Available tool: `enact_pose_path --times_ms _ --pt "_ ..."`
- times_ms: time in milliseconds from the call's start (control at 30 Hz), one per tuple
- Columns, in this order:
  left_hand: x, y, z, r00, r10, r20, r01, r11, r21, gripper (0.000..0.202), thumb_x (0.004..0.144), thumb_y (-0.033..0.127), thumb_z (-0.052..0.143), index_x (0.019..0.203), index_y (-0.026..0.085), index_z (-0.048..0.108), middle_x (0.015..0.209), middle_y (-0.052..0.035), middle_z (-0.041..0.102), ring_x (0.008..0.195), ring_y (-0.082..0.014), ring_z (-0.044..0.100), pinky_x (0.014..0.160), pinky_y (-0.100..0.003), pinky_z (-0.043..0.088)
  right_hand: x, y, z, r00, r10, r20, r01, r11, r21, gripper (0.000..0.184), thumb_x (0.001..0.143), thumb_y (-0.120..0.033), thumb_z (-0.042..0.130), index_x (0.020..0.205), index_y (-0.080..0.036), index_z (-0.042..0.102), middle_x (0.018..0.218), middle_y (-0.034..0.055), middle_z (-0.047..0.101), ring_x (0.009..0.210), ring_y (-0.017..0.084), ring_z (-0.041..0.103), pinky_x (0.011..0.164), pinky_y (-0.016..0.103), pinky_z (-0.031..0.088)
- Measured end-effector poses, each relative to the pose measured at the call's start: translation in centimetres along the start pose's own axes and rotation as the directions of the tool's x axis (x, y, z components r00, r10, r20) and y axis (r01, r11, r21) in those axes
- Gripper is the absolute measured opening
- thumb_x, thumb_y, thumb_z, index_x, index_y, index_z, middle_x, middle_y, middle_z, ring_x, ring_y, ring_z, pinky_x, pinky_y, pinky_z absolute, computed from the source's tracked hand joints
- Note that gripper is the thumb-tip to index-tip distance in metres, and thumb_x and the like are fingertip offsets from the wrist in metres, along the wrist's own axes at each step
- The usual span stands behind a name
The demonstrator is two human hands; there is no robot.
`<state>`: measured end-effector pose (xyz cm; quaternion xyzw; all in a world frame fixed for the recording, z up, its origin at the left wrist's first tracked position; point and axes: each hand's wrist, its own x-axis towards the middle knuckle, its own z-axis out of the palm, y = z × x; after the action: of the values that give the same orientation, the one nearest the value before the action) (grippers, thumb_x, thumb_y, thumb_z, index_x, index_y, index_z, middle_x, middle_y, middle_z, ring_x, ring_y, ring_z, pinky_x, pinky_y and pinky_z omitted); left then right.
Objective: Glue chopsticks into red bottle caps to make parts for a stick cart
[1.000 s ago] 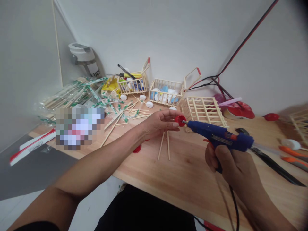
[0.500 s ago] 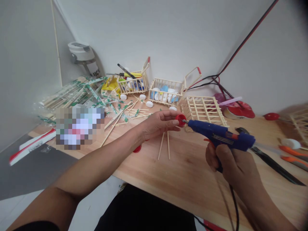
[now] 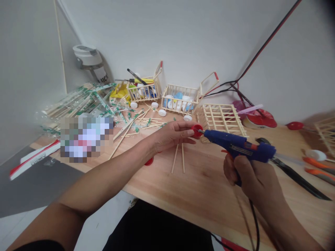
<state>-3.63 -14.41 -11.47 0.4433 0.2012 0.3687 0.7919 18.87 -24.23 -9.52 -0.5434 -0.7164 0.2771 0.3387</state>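
My left hand (image 3: 171, 136) pinches a small red bottle cap (image 3: 196, 130) above the wooden table (image 3: 209, 188). My right hand (image 3: 251, 176) is wrapped round the grip of a blue hot glue gun (image 3: 238, 146), whose metal nozzle touches the red cap. Two loose wooden sticks (image 3: 179, 157) lie on the table just below my left hand. Behind the cap stands a bare stick-built cart frame (image 3: 222, 120).
Two stick carts (image 3: 180, 97) holding white and blue caps stand near the wall. Wrapped chopsticks (image 3: 83, 101) pile up at the left by a bottle (image 3: 91, 64). Another red cap (image 3: 149, 161) lies under my left forearm. Cutters (image 3: 295, 174) and orange-handled tools (image 3: 318, 167) lie at the right.
Both hands, the cap and the glue gun have barely shifted; the nozzle stays against the red cap.
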Motion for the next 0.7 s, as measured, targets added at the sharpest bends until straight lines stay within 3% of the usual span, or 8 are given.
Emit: enact_pose_path --times_ms 100,300,700 --pt "0.00 -0.06 0.01 1.000 -0.006 0.014 0.006 1.000 -0.006 0.032 0.073 0.026 0.078 0.102 0.015 0.070 0.097 -0.0083 0.070 0.087 -0.0140 0.065 0.083 -0.031 0.050 -0.09 0.20 -0.15 0.998 0.031 0.048 -0.031 0.999 0.012 0.054 0.097 -0.052 0.030 0.054 -0.022 0.045 0.049 0.0016 0.050 0.048 0.014 0.050 0.051 0.030 0.037" --pt "-0.08 -0.01 -0.01 0.999 -0.018 0.047 0.020 0.999 -0.045 0.031 0.075 0.030 0.077 0.101 0.014 0.070 0.098 -0.0100 0.070 0.087 -0.0142 0.065 0.082 -0.029 0.050 -0.17 -0.11 -0.29 0.998 0.054 0.024 -0.054 0.999 -0.009 0.056 0.097 -0.053 0.029 0.053 -0.022 0.044 0.050 0.0016 0.049 0.051 0.015 0.050 0.057 0.032 0.037" --pt "-0.12 0.00 -0.04 0.996 -0.066 0.052 0.069 0.996 -0.058 0.034 0.077 0.036 0.075 0.100 0.013 0.070 0.094 -0.0106 0.070 0.085 -0.0156 0.065 0.084 -0.033 0.051 -0.20 0.65 -0.40 0.999 0.018 0.048 -0.017 0.999 -0.036 0.057 0.097 -0.054 0.028 0.053 -0.022 0.047 0.048 0.0014 0.050 0.049 0.014 0.050 0.056 0.031 0.038"
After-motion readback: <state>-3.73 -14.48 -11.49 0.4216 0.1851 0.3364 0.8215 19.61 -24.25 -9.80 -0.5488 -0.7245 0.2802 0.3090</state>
